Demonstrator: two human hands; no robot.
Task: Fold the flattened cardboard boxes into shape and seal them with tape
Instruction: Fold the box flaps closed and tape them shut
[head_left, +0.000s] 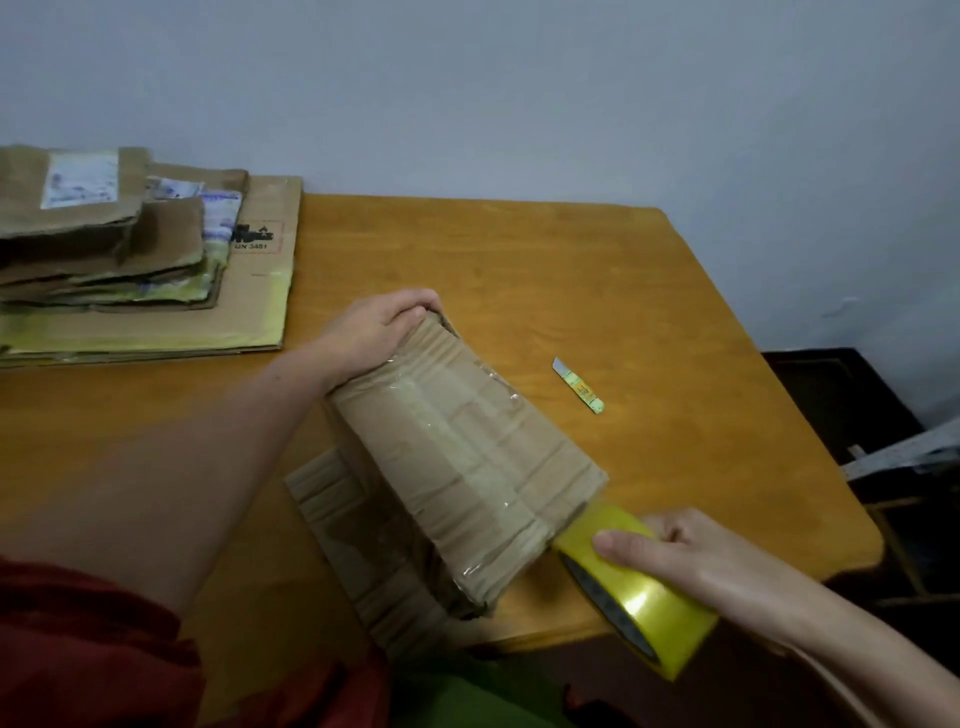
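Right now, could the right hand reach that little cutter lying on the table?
Probably yes: the cutter lies on open table with nothing between, but the right hand grips the tape roll, so it must free its fingers first.

There is 1 view, from a wide-angle camera worn on the person's head. It faces forward and down over the wooden table (597, 270) toward the pale wall (519, 93) behind it. The camera is near. The left hand (379, 327) on the box (467, 457) sits at the centre, and the right hand (696, 556) with the tape roll (654, 613) is at the lower right.
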